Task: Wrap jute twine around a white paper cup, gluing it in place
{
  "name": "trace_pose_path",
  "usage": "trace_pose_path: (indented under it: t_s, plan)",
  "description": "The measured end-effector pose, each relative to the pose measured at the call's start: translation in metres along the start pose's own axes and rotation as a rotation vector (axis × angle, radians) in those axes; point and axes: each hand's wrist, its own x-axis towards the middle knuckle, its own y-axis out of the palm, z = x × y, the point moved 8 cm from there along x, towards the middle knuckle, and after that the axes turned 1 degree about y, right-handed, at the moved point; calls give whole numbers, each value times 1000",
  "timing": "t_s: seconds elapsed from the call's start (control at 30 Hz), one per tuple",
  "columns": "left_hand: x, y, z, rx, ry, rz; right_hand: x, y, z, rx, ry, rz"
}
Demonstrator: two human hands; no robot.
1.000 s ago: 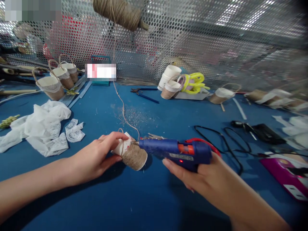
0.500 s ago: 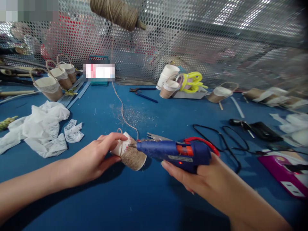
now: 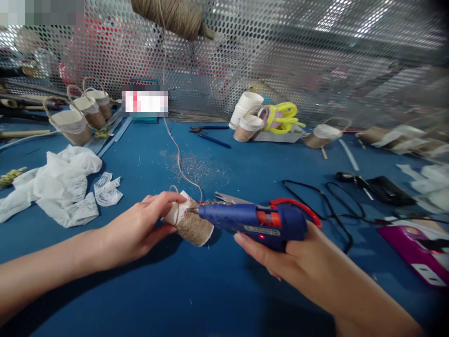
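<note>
Tilted on its side above the blue table, a paper cup [image 3: 194,228] is partly wrapped in brown twine. My left hand [image 3: 145,222] grips the cup by its white, unwrapped end. In my right hand [image 3: 298,262] is a blue hot glue gun [image 3: 228,217] with a red light lit on its side. The gun's nozzle meets the cup at the border between white paper and twine; whether it touches cannot be made out. A strand of twine [image 3: 179,159] runs from the cup up to a large twine spool [image 3: 170,18]. Scissors with red handles [image 3: 301,207] lie behind the gun.
White lace fabric [image 3: 66,185] is heaped at left, below several twine-covered cups with handles [image 3: 72,128]. Blue-handled pliers [image 3: 210,133] and white cups [image 3: 245,110] stand near the perforated metal screen [image 3: 217,65]. A black cable [image 3: 326,201] and purple power strip [image 3: 410,252] occupy the right.
Hardly anything differs. The glue gun's nozzle has shifted very slightly against the cup, and the camera view has moved a little. Both hands keep their hold.
</note>
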Motion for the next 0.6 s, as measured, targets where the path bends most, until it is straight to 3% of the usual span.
trace_pose_path:
  t_s: [0.6]
  plan:
    - [1,-1,0,32,-15,-16,9,2,0,-14,13,78]
